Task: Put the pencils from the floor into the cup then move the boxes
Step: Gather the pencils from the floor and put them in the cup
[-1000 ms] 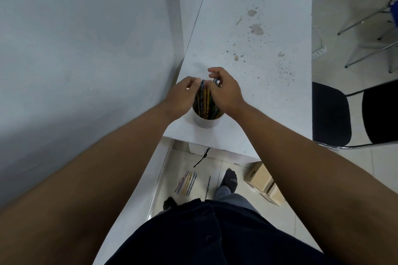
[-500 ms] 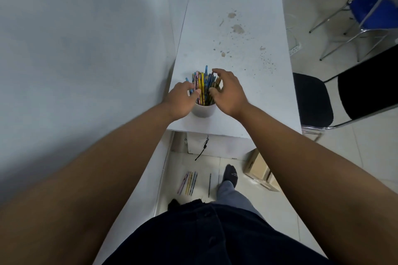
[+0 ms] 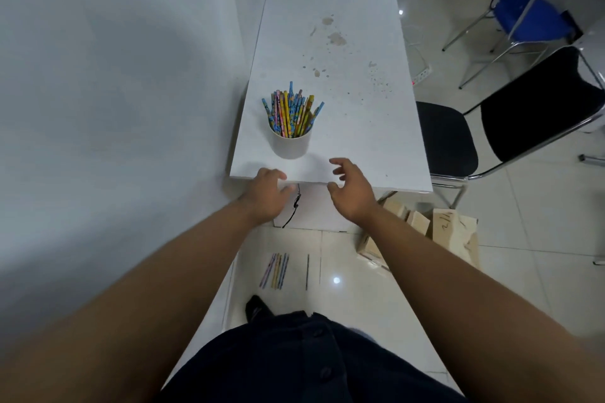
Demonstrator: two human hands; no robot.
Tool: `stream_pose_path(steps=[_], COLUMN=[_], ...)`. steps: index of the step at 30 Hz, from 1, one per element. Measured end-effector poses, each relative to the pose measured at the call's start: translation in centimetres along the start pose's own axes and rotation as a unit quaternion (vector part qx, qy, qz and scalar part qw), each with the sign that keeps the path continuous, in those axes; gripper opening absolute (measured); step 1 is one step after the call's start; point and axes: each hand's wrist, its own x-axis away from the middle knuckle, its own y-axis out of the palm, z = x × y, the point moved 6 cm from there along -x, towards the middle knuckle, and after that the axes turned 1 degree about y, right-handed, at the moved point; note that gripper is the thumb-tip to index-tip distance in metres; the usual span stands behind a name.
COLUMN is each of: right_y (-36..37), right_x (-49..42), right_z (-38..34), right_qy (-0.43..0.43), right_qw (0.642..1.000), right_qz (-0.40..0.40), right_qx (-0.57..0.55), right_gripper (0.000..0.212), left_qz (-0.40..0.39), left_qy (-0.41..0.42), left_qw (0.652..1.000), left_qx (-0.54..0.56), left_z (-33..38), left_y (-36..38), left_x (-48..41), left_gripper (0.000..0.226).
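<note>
A white cup [image 3: 290, 144] stands near the front left corner of the white table [image 3: 343, 91], full of coloured pencils [image 3: 292, 111] that fan upward. My left hand [image 3: 265, 193] and my right hand [image 3: 349, 190] hover just in front of the table's near edge, both empty with loosely curled fingers. Several coloured pencils [image 3: 275, 270] lie together on the tiled floor below, and one dark pencil [image 3: 307, 271] lies apart to their right. Cardboard boxes [image 3: 422, 232] sit on the floor under the table's right corner, partly hidden by my right arm.
A grey wall [image 3: 114, 91] runs close along the left. A black chair [image 3: 491, 137] stands at the table's right side, a blue chair [image 3: 530, 6] farther back. A black cord [image 3: 293, 206] hangs below the table's front edge. My foot [image 3: 257, 309] is on the floor.
Both hands have let go of the pencils and the cup and drawn back toward me, past the table's front edge. The camera has pulled back and shows more of the floor.
</note>
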Motion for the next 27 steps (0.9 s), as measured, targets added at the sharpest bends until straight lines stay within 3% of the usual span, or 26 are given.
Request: stream_pose_path(steps=[8,13,22,27], right_y=[-2.1,-3.6,-1.3,0.5], right_x=[5.6,9.1,14.3,16.3], right_z=[5.4,8.0,11.4,11.6], right_qy=[0.056,0.067,0.099,0.102], right_qw=[0.998,0.997,0.991,0.991], right_qz=[-0.018,0.017,0.023,0.022], right_qx=[-0.007,-0.039,-0.091,-0.086], right_gripper=[0.045,0.041,0.035,0.034], left_qz=[-0.008,0.019,0.055,0.037], left_qy=[-0.043,-0.041,-0.035,-0.021], left_qw=[0.999,0.999,0.998,0.998], left_qx=[0.000,0.018,0.019,0.043], left_z=[0.0,0.7,-2.0,-3.8], left_y=[5.1,7.6,9.0,9.8], left_x=[6.8,10.1,14.4,14.9], left_gripper=[0.047,0.044,0.043,0.035])
